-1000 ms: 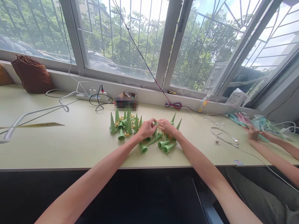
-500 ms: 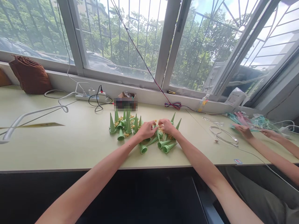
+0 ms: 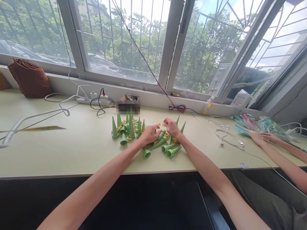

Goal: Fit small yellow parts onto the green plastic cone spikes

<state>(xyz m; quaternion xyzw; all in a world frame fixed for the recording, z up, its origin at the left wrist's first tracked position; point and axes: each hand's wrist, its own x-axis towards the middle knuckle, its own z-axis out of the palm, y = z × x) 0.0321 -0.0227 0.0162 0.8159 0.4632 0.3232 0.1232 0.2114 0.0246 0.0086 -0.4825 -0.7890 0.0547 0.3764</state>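
Note:
My left hand [image 3: 151,134] is closed, its fingertips on a green plastic cone [image 3: 161,135] that tilts with its wide end up to the right. Just across from it, my right hand [image 3: 171,127] pinches what looks like a small yellow plastic fitting [image 3: 163,124]; the fingers partly hide it. Left of my hands, several green cones [image 3: 115,131] stand upright with yellow fittings [image 3: 129,139] scattered among them. Below my hands, more green cones [image 3: 170,152] lie on their sides, some with the hollow end toward me. Some pieces beneath my right hand are hidden.
On the pale table [image 3: 72,153] a power strip [image 3: 96,101] and a small open box [image 3: 129,98] stand near the window. A white cable [image 3: 227,137] lies coiled at right. Beyond it, another person's hands [image 3: 257,138] handle plastic bags [image 3: 266,124]. A brown bag [image 3: 30,78] sits far left.
My right hand has lifted slightly away from my left. The green cone at my left fingertips has turned from pointing down to lying slanted. The other person's hands have shifted right.

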